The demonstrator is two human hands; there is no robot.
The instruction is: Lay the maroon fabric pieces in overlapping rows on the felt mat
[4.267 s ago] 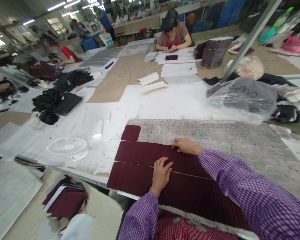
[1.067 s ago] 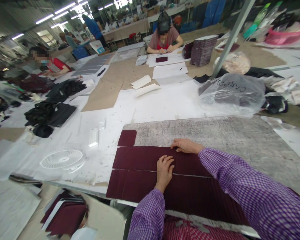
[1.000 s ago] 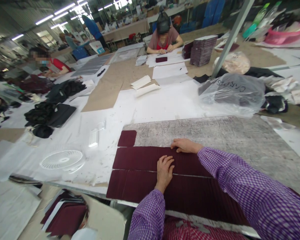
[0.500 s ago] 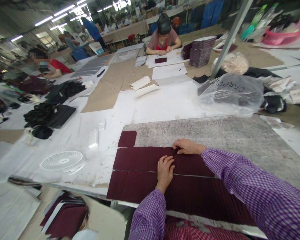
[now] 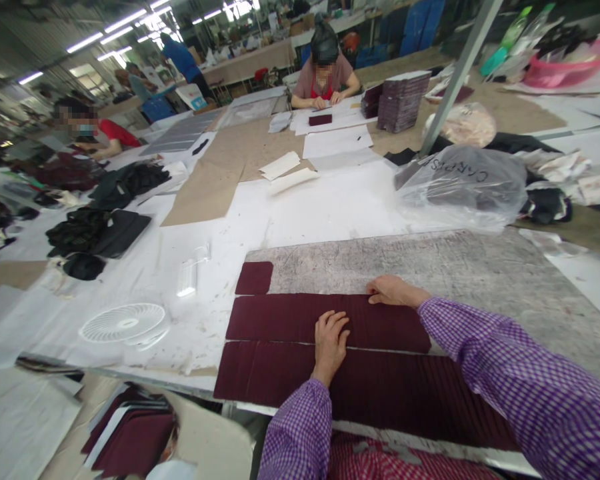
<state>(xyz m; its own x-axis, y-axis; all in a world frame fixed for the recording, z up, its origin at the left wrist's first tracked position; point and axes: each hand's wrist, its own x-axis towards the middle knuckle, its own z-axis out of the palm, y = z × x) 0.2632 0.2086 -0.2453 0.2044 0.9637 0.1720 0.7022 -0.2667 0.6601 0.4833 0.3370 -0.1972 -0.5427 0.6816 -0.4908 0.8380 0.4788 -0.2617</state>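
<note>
Two rows of closely overlapped maroon fabric pieces lie side by side along the near edge of the table. On the upper row [image 5: 275,319] rest the fingertips of my left hand [image 5: 331,343], stretched out and slightly apart, its wrist over the lower row [image 5: 405,387]. My right hand [image 5: 393,291] is at the far edge of the upper row, its fingers drawn together on the edge of a maroon piece; part of that grip is hidden. A single maroon piece [image 5: 254,277] with rounded corners lies beyond the row's left end.
Under the rows is a stained grey board [image 5: 480,267]. A white fan [image 5: 125,323] shows to the left, and more maroon pieces [image 5: 140,440] are stacked below. A plastic bag [image 5: 465,187] and slanting metal post [image 5: 463,77] stand right. Across the table works another person [image 5: 325,73].
My right hand has slid to the right along the far edge of the upper row. The dark fold between my hands now lies flat. My left hand stays in place.
</note>
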